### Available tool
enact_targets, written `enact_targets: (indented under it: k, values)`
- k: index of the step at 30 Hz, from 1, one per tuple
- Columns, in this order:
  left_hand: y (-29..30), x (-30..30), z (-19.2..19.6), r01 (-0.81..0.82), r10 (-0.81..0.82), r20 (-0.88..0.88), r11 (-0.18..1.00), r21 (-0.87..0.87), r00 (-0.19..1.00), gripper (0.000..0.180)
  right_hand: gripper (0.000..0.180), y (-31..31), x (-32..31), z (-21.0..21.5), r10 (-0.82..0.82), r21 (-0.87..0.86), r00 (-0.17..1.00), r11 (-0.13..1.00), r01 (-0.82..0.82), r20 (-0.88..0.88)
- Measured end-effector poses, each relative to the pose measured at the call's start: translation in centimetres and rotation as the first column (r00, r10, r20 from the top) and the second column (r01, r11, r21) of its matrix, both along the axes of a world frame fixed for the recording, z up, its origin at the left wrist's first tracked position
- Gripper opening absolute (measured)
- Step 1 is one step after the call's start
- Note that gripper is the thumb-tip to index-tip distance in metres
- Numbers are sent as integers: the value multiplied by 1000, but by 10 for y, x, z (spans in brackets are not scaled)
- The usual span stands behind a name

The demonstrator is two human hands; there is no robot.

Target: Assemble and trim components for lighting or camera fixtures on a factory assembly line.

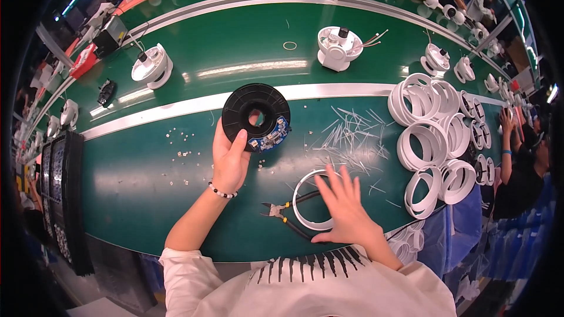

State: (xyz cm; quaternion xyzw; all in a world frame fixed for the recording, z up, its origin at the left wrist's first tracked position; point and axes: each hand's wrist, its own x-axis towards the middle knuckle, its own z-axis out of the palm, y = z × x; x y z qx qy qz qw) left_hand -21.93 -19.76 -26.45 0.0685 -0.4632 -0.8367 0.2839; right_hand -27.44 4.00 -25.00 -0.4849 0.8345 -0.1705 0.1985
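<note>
My left hand (pixel 229 161) grips a black round plastic housing (pixel 239 104) with a hole in its middle, lifted above the green bench. A curved blue circuit board (pixel 271 136) sits along the housing's lower right edge, near my thumb. Over a white plastic ring (pixel 298 210) on the bench, my right hand (pixel 352 214) has its fingers spread; whether they touch the ring I cannot tell. Diagonal cutters (pixel 274 210) with black and yellow handles lie by the ring, their handles passing under it and partly hidden.
Thin white strips (pixel 352 135) are scattered right of centre. Stacked white rings (pixel 414 147) stand at the right, with black-centred ones beyond. Small white bits (pixel 183 154) lie at the left, near a black rack (pixel 67 199). White device bodies (pixel 339 50) with wires stand on the far conveyor. Other people work at the right.
</note>
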Motion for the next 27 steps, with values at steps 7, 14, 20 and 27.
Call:
enact_targets:
  k: [7,14,20,27]
  values:
    - [7,1,-1,5,-5,6,1000,7,1000,39,114,-10,-11,0,-171,-390,985,905,168,26]
    - [50,5,-23,179,-144,196,968,-176,970,49,125,-67,-23,-16,-290,-652,948,696,301,129]
    - [3,14,-6,785,-785,-166,529,323,597,66,128,-63,-17,-15,-81,-657,938,694,295,336]
    - [-12,8,-10,538,-672,4,595,597,740,55,128,-74,-17,7,-37,-567,996,821,74,76]
